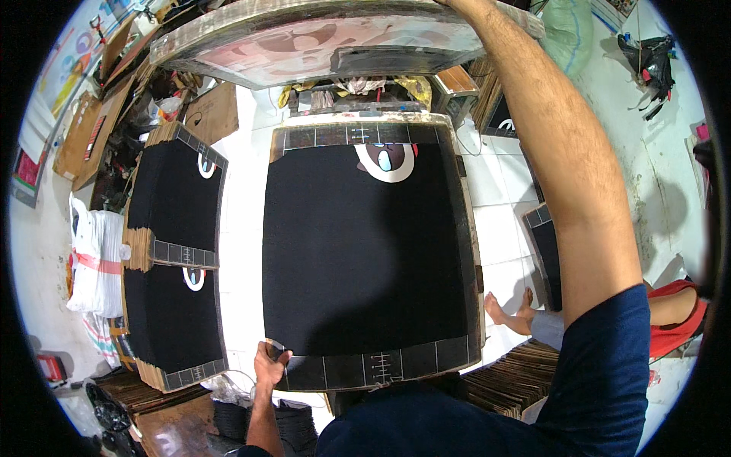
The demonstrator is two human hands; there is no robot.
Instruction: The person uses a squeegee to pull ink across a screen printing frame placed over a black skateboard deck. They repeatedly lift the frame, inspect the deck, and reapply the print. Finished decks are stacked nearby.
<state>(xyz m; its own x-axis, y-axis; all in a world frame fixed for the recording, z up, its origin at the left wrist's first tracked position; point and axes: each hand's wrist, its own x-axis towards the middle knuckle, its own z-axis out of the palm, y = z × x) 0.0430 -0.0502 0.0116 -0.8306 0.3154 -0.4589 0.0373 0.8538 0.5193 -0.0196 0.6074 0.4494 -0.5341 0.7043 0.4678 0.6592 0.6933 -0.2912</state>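
A black cloth panel lies flat over a dark board with ruled white marks along its near and far ends. At its far edge is a printed brown and white eye-like shape. My left hand is closed round the board's near left corner, thumb on top. Beyond the board, a large screen-printing frame stands tilted up, its mesh stained pink and grey. My right arm stretches up to it, and my right hand grips its upper rim; the fingers are mostly cut off by the picture's edge.
On the left, two similar black cloth panels lie on stacked boards. A white wrapped bundle stands beside them. Stacked cardboard sheets are at the near right. Another person's bare feet show on the tiled floor at right.
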